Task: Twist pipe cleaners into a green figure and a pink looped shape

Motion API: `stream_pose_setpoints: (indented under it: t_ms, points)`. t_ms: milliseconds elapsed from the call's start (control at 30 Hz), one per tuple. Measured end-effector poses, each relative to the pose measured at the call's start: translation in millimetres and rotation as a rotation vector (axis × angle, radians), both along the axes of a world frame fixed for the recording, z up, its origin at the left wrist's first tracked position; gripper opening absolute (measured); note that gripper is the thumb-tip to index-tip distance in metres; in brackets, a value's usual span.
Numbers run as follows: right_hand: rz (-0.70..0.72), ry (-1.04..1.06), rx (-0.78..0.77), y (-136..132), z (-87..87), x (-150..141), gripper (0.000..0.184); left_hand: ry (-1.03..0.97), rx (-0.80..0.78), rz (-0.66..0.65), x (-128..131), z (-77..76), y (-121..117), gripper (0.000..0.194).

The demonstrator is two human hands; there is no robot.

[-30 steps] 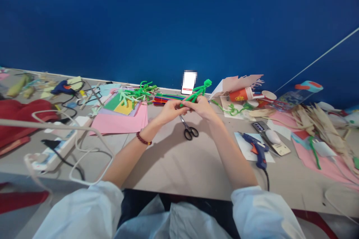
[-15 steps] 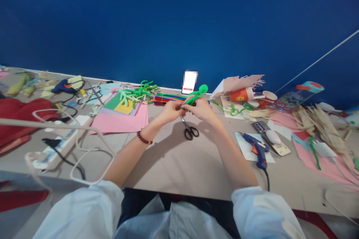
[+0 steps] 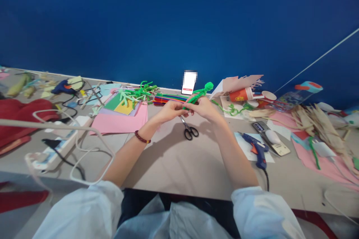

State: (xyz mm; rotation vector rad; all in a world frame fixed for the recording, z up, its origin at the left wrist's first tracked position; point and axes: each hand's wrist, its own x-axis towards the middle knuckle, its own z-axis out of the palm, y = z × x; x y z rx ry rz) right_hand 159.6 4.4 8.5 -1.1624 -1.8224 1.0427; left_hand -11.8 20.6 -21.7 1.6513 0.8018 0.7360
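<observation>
Both of my hands meet above the middle of the table, pinching a green pipe-cleaner figure (image 3: 200,92) whose looped end points up and to the right. My left hand (image 3: 169,111) grips its lower end with closed fingers; a dark red bead bracelet is on that wrist. My right hand (image 3: 204,108) is closed on the figure's middle. Black-handled scissors (image 3: 188,128) lie on the table just beneath my hands.
A bundle of coloured pipe cleaners (image 3: 168,98) and coloured paper sheets (image 3: 120,117) lie at the left. A phone (image 3: 189,82) leans on the blue wall. A blue glue gun (image 3: 255,149), paper cups (image 3: 244,94) and cut paper lie at the right; a power strip (image 3: 57,147) with cables at the left.
The figure's looped end dipped left and then swung back up to the right as my fingers worked on it. My hands stayed in the same place.
</observation>
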Motion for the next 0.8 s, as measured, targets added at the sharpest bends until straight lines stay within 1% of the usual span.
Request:
stream_pose_setpoints:
  t_ms: [67,133,233,333,433,533,633,733,767,800]
  points:
    - [0.004,-0.022,-0.016,-1.5,1.0,-0.6,0.015,0.006,-0.015,0.029,1.9,-0.4,-1.5,0.019]
    - [-0.018,-0.095,0.032,-3.9,1.4,-3.2,0.012,-0.005,-0.035,0.061,3.3,-1.3,-2.0,0.017]
    - [-0.07,-0.217,0.178,-6.7,-0.7,-10.7,0.013,-0.009,-0.061,0.113,3.0,-2.7,-1.4,0.014]
    - [-0.089,-0.323,0.349,-6.7,-6.4,-19.9,0.016,0.027,-0.068,0.178,-0.1,-3.8,0.6,0.011]
    - [-0.092,-0.393,0.427,-5.2,-12.5,-25.5,0.014,0.062,-0.078,0.179,-4.4,-4.8,3.6,0.011]
    - [-0.053,-0.317,0.406,-4.0,-15.1,-23.9,0.014,0.073,-0.078,0.155,-7.0,-5.7,6.6,0.014]
    - [-0.047,-0.249,0.337,-2.5,-12.9,-17.6,0.016,0.061,-0.064,0.172,-6.4,-10.0,9.7,0.021]
    - [-0.122,-0.278,0.284,-0.1,-9.4,-10.3,0.018,0.074,-0.024,0.184,-4.0,-21.1,13.7,0.029]
    - [-0.155,-0.31,0.279,0.9,-8.9,-8.2,0.02,0.104,0.019,0.186,-3.2,-26.1,15.0,0.032]
    - [-0.191,-0.352,0.279,2.1,-9.1,-6.5,0.023,0.148,0.095,0.212,-2.2,-31.4,16.1,0.034]
